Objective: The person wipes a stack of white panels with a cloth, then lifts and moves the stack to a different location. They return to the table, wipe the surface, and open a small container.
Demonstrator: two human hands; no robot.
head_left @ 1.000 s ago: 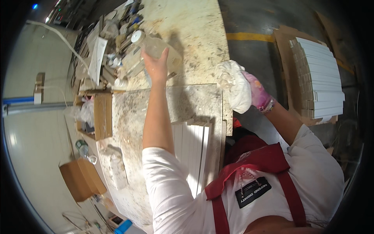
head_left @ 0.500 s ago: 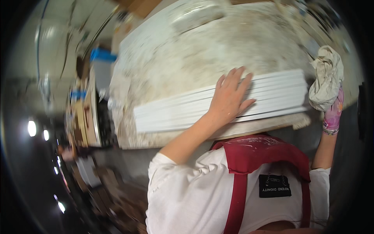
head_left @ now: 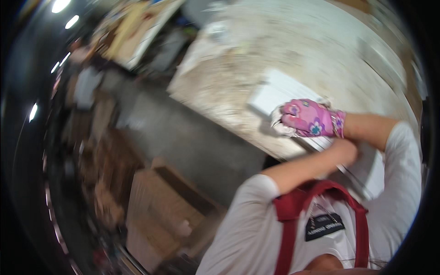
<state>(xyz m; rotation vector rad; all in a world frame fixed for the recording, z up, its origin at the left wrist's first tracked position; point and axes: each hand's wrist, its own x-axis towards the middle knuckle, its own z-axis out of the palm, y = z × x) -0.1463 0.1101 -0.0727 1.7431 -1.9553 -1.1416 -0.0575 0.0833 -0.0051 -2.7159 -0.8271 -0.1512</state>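
My right hand (head_left: pixel 309 118), in a pink flowered glove, is closed on a crumpled off-white cloth (head_left: pixel 280 123) and presses it onto the long white slats (head_left: pixel 279 87). The slats lie side by side on the smeared worktable; their middle is hidden by my arms, and their near end shows beside my apron. My bare left hand (head_left: pixel 347 150) is below the right wrist, over the slats. Motion blur and its bent-away position hide the left fingers.
The worktable (head_left: pixel 220 87) has white smears, with a blurred wrapped bundle (head_left: pixel 382 59) at its far right. Cardboard boxes (head_left: pixel 158 220) stand on the floor at the lower left. Another laden bench (head_left: pixel 137 32) and a distant blurred person (head_left: pixel 80 52) are at the upper left.
The right hand has swung the cloth from the right side across to the slats' left part. My left hand has drawn back toward the right, under the right forearm. The view has turned left.
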